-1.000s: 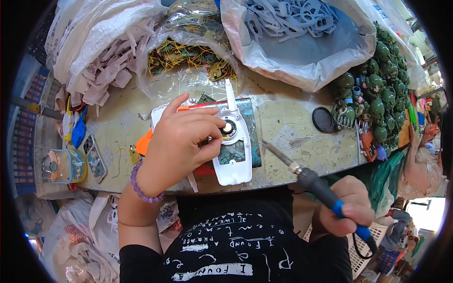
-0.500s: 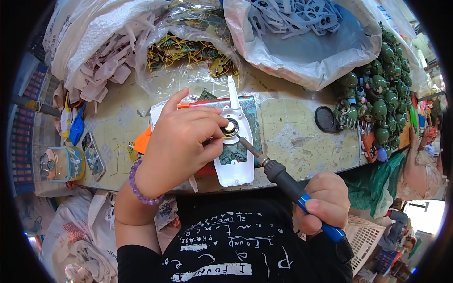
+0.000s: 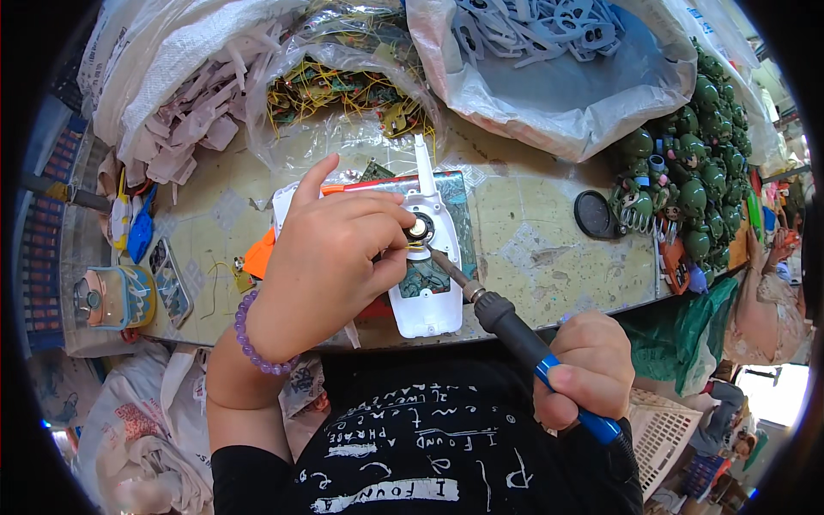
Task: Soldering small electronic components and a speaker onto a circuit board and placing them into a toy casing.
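A white plastic shell (image 3: pixel 436 319) shaped like a walkie-talkie, with an antenna stub, lies in front of me. Set into it is a small round black speaker (image 3: pixel 427 225) with a pale centre. My left hand (image 3: pixel 339 240) bends over the shell's left side, thumb and fingers pinched on a thin yellow wire (image 3: pixel 415 247) at the speaker's lower edge; its index finger sticks up. My right hand (image 3: pixel 592 369) is closed round the blue-and-black handle of a soldering iron (image 3: pixel 513 330). The iron's tip meets or nearly meets the speaker's lower rim beside the wire.
At the back stand a clear bag (image 3: pixel 343 142) of wired circuit boards and a white sack (image 3: pixel 549 129) of pale plastic parts. Green figures (image 3: pixel 691 197) are heaped at right by a round black lid (image 3: pixel 594 215). A phone (image 3: pixel 170 283) and a cup (image 3: pixel 116 296) sit at left.
The soldering iron and my right hand have shifted very slightly, the tip now a little left and lower at the speaker's rim. My left hand stays almost where it was.
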A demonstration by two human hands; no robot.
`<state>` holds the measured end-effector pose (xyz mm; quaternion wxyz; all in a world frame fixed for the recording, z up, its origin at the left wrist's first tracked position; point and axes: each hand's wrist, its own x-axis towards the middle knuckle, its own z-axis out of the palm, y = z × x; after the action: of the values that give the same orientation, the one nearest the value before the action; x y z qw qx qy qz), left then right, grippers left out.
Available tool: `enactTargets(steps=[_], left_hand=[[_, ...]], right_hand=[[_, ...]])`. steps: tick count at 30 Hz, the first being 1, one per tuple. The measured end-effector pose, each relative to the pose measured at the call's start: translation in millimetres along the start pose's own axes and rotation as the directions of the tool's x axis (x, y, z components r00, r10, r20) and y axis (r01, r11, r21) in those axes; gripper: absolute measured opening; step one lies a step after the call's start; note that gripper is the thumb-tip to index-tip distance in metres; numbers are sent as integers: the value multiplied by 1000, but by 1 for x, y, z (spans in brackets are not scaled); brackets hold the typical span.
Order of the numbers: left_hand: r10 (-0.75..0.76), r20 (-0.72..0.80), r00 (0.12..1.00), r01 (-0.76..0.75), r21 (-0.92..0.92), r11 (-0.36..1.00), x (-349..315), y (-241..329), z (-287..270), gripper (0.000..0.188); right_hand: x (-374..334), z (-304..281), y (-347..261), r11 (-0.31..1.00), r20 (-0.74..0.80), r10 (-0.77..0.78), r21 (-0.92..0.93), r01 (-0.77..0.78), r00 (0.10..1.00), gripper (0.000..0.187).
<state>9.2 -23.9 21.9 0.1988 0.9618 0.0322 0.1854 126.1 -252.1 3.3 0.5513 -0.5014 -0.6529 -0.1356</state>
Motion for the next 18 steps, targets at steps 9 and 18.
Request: enactTargets(steps=[9,18], left_hand=[[-3,0,1000,3,1,1000,1,1,1,6],[-52,-16,999,51,-43,998,-2,2,2,9]], right_hand=[[2,3,0,1000,-4,-26,-13,25,1000,31],[12,1,-1,999,52,-36,-19,37,998,30]])
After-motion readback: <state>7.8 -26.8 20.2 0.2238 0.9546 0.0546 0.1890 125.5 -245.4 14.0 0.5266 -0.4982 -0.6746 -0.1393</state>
